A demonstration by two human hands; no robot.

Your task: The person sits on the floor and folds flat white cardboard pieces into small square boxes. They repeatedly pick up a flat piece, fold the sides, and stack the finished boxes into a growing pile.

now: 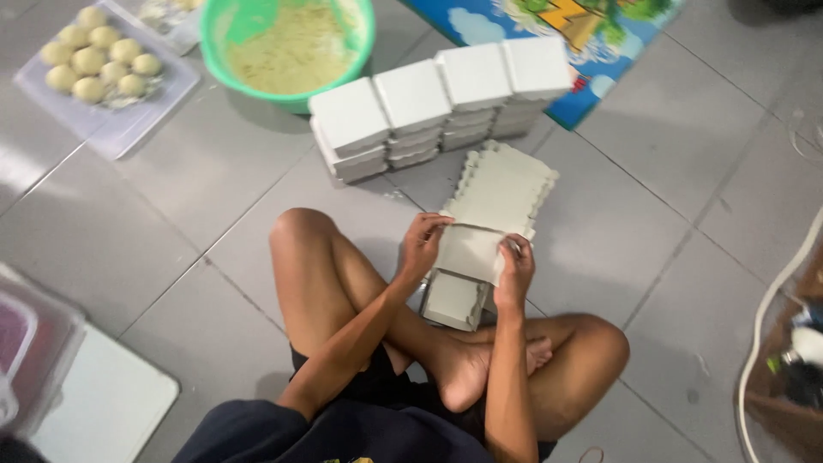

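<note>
I sit cross-legged on a grey tiled floor. My left hand (pixel 422 244) and my right hand (pixel 514 273) both grip a white cardboard box (pixel 467 270) that is half folded, its lid flap raised between my fingers. Just beyond it lies a pile of flat unfolded box blanks (pixel 506 184) with scalloped edges. Further out, stacks of finished white boxes (pixel 441 99) stand in a row.
A green bowl (pixel 214 39) of pale dough sits at the top, beside a clear tray (pixel 111 129) of round dough balls. A colourful mat (pixel 591 81) lies behind the stacks. A plastic container (pixel 34 343) is at left, a white cable (pixel 771 300) at right.
</note>
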